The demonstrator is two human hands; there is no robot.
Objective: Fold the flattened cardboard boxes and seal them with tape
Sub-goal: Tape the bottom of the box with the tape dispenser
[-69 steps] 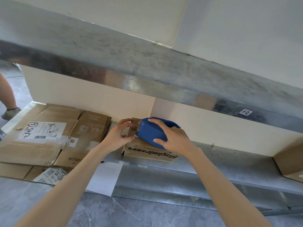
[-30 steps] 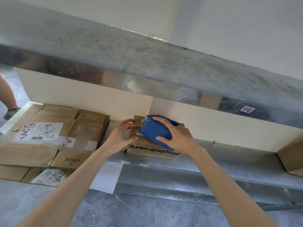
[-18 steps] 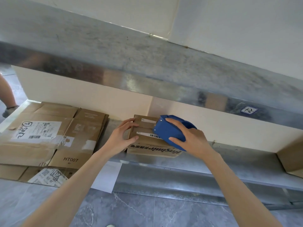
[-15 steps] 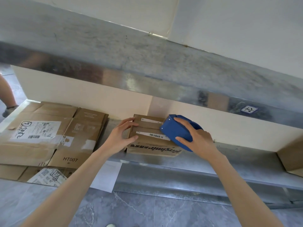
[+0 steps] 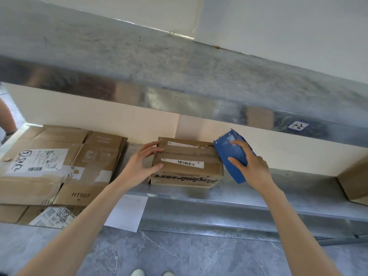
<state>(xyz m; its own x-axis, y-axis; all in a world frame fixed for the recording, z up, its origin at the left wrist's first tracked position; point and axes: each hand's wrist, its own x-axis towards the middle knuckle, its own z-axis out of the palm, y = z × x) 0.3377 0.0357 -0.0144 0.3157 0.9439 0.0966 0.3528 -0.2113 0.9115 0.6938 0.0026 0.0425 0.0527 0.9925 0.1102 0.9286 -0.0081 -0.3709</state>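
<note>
Just one folded box, one tape dispenser, two hands

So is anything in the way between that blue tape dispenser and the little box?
Nothing visible. The right hand holds the tape dispenser at the small box's right end; the left hand grips its left end.

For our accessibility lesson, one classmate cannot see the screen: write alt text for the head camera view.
A person steadies a small cardboard box on a metal shelf, the left hand holding its left end while the right hand holds a blue tape dispenser at its right end. Flattened boxes lie stacked to the left.
</note>
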